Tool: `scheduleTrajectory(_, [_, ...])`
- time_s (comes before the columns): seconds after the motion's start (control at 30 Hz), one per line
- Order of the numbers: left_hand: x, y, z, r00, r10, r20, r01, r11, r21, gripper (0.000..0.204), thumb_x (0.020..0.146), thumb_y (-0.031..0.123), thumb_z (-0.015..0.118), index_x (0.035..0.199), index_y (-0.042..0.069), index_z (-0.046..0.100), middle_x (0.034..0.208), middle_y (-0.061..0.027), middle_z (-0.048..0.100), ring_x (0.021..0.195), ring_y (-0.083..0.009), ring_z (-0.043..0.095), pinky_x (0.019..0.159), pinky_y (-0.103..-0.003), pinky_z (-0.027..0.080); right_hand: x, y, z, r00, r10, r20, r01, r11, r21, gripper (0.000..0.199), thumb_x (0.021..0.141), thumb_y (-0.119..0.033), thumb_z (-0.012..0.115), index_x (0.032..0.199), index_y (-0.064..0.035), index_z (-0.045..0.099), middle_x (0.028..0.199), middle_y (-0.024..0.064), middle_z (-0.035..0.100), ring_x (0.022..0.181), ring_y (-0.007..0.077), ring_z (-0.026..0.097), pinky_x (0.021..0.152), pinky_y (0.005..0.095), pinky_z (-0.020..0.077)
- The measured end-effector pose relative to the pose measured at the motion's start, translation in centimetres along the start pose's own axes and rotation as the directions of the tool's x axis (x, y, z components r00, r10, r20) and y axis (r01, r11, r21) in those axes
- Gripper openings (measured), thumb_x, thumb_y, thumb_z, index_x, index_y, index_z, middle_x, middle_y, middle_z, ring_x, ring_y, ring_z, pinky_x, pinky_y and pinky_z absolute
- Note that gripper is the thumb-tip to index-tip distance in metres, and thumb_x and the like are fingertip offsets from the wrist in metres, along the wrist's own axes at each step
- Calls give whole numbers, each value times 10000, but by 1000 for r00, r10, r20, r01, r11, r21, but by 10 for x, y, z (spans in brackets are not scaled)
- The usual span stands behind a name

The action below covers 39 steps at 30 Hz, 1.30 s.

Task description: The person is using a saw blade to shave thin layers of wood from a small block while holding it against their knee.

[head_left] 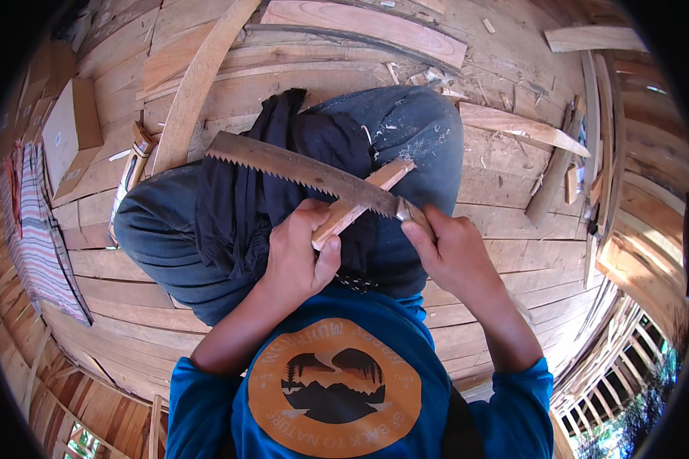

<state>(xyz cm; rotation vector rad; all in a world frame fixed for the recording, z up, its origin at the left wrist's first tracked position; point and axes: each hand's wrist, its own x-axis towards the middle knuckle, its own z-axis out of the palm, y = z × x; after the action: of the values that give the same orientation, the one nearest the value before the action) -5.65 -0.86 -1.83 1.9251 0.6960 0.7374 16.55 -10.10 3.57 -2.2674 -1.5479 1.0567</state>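
My left hand (300, 243) is closed round the near end of a short piece of wood (394, 174), which slants away to the right over my lap. In my right hand (453, 246) is the handle of a hand saw (291, 167). The long, brownish blade reaches out to the left, its coarse teeth facing me. It crosses the wood piece near the middle; whether the teeth have cut into it I cannot tell. Beneath lie a dark cloth (241, 206) and my crossed legs in blue trousers (164, 218), with pale shavings on the right knee.
A wooden-handled tool with a pale blade (134, 161) lies beside my left knee. Planks (367, 29) and a curved board (203, 84) rest on the plank floor. A cardboard box (70, 138) and striped cloth (42, 229) are at left; more timber (555, 180) lies at right.
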Motion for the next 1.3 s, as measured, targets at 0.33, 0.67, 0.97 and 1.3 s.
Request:
scheduleTrajectory(0.33, [-8, -2, 3, 1000, -16, 3, 16, 999, -30, 318, 1003, 272, 477, 1076, -24, 385, 952, -242, 598, 670, -191, 619, 611, -289, 520, 22, 26, -4, 993, 71, -96, -77, 995, -65, 484, 947, -490, 547, 817, -24, 576, 633, 245, 611, 636, 464, 630, 577, 532, 506])
scheduleTrajectory(0.67, [-9, -1, 1, 998, -38, -48, 33, 995, -90, 307, 1021, 271, 443, 1087, -26, 392, 929, -222, 609, 710, -176, 602, 660, -301, 518, 2, 18, 8, 997, 24, -71, -16, 994, 108, 444, 944, -443, 567, 829, -14, 576, 612, 242, 583, 647, 451, 624, 581, 515, 487])
scheduleTrajectory(0.97, [17, 16, -16, 979, -199, -50, 195, 978, -75, 289, 1023, 234, 468, 1097, -46, 458, 910, -181, 678, 801, -205, 678, 727, -310, 538, 6, 20, 29, 966, 113, -233, 15, 874, 486, 411, 989, -373, 522, 861, 15, 570, 588, 209, 518, 580, 394, 594, 537, 428, 434])
scheduleTrajectory(1.3, [17, 32, -14, 973, -230, -13, 228, 955, 190, 189, 948, 172, 613, 969, 3, 530, 774, -174, 661, 653, -365, 662, 584, -415, 517, 0, -5, 27, 990, 105, -94, -53, 893, 447, 479, 966, -446, 548, 833, 13, 571, 707, 276, 590, 740, 493, 598, 628, 521, 464])
